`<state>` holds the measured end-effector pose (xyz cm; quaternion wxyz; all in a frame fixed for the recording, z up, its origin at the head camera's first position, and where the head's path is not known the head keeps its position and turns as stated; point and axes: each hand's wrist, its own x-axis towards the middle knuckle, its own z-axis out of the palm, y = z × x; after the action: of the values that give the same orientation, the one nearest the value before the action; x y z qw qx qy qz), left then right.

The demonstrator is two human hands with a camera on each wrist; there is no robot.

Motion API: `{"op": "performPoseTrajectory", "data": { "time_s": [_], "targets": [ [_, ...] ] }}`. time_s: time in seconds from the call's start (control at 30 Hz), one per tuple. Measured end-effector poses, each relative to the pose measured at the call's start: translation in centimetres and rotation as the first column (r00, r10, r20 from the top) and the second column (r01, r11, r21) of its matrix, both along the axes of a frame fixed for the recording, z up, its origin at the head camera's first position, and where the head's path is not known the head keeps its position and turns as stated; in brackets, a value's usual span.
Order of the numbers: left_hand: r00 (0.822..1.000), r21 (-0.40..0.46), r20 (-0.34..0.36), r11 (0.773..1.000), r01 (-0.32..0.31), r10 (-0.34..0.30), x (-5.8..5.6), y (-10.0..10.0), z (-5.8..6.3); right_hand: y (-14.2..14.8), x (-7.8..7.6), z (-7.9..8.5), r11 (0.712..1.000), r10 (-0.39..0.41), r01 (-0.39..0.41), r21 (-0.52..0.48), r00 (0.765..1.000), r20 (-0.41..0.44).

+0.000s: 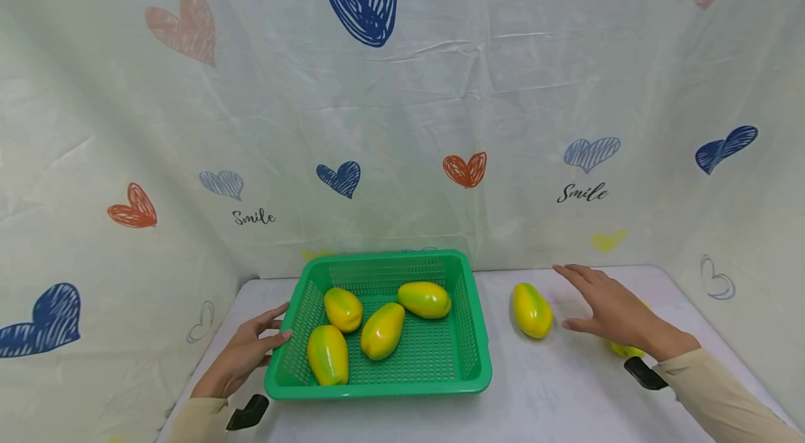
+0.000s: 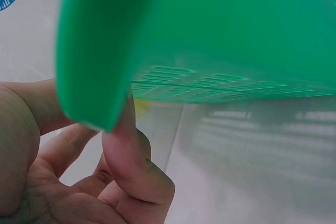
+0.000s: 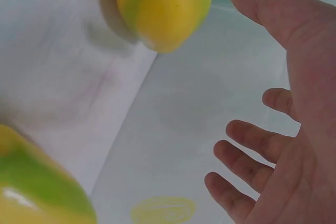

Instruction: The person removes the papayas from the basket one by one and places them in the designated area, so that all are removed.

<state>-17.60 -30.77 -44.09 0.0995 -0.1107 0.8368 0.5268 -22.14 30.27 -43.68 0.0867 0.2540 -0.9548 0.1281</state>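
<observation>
Obstructions first: white cloth backdrop (image 1: pixel 409 100) with heart prints and "Smile" lettering stands along the table's far edge, with cloth also at left and right. Black wrist pieces (image 1: pixel 645 373) sit at both sleeve cuffs.

Right side of table (image 1: pixel 528 394): loose yellow-green fruit (image 1: pixel 532 311) lies just left of the right hand (image 1: pixel 619 314), apart from its thumb. Second loose fruit (image 1: pixel 626 350) is farther right, mostly hidden by that hand in head view. Right hand is released: fingers extended, thumb spread.

Container: green basket (image 1: pixel 377 389), left of centre on the table. Left hand (image 1: pixel 245 352) grips its left rim, thumb and fingers either side. Four yellow-green fruits inside, on the mesh floor: far-left (image 1: pixel 342 309), near-left (image 1: pixel 328 355), middle (image 1: pixel 382 331), far-right (image 1: pixel 424 300). Left pair sits close together. Mesh shows at near right.

Edges/room: basket's far rim near backdrop; left hand sits between basket and table's left edge. Strip of white tabletop separates basket from the first loose fruit; more tabletop on the near side.
</observation>
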Motion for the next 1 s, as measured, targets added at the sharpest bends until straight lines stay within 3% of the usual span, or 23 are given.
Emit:
{"op": "performPoseTrajectory", "data": {
  "time_s": [0.43, 1.0],
  "targets": [
    [1.000, 0.008, -0.001, 1.000, -0.003, 0.003, 0.0, -0.1, -0.2, -2.3, 0.4, 1.9, 0.997, 0.079, -0.079, 0.004, 0.995, -0.067],
    [1.000, 0.015, 0.002, 1.000, -0.004, 0.004, 0.0, -0.1, -0.2, -6.8, 0.2, 3.9, 0.990, 0.144, -0.144, -0.010, 0.990, 0.002]
  ]
}}
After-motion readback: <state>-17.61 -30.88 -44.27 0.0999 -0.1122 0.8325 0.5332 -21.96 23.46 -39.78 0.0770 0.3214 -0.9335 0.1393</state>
